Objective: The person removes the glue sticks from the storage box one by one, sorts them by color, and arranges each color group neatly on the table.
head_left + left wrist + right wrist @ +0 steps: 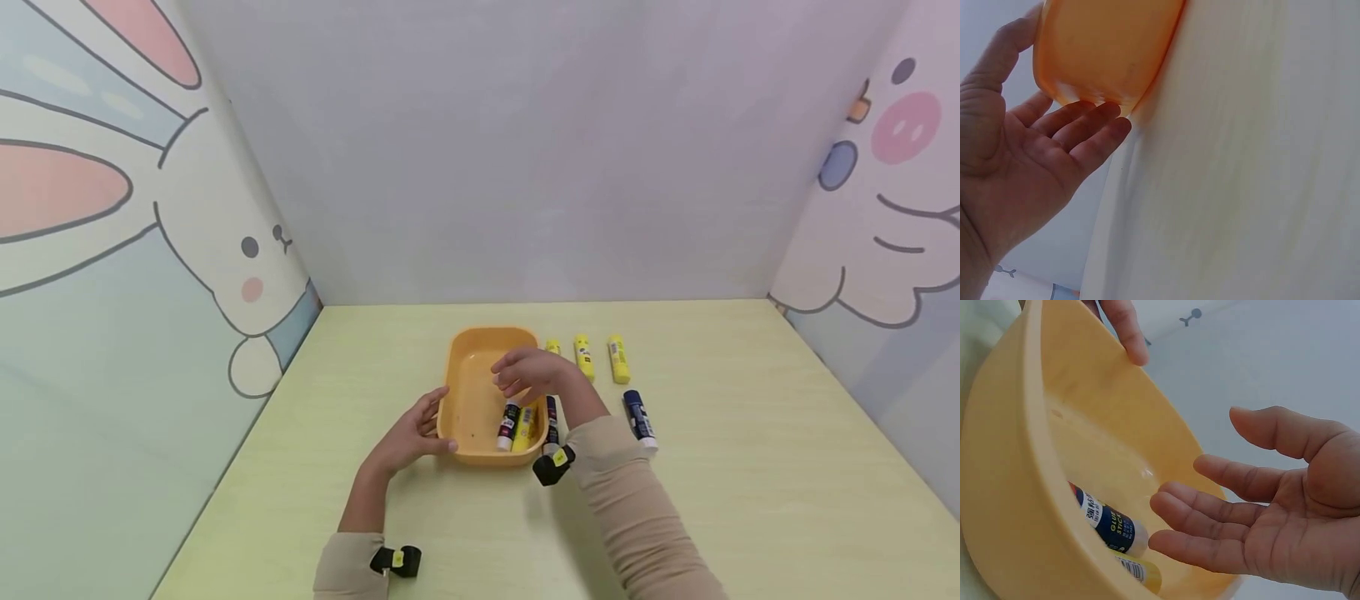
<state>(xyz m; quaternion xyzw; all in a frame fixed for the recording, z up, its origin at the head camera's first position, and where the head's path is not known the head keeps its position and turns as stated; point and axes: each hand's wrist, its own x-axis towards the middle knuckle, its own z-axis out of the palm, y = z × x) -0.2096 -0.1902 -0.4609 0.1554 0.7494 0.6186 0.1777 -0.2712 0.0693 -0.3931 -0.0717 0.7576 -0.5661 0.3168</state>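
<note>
An orange plastic basket (468, 396) stands on the table. My left hand (408, 437) holds its near left corner, the fingers (1088, 128) along the outer wall and the thumb at the rim. Above the basket, my right hand (528, 372) hangs with nothing in it, palm inward and fingers loosely bent. Two glue sticks lie inside near the right front: a dark blue glue stick (1113, 522) with a white end, and a yellow glue stick (523, 429) beside it. Part of the yellow one is hidden by the basket wall in the right wrist view.
Right of the basket lie several yellow glue sticks (618, 360) in a row, one partly behind my right hand. A dark blue glue stick (640, 419) lies nearer, and another dark glue stick (552, 421) is close against the basket. Walls enclose the table's back and sides.
</note>
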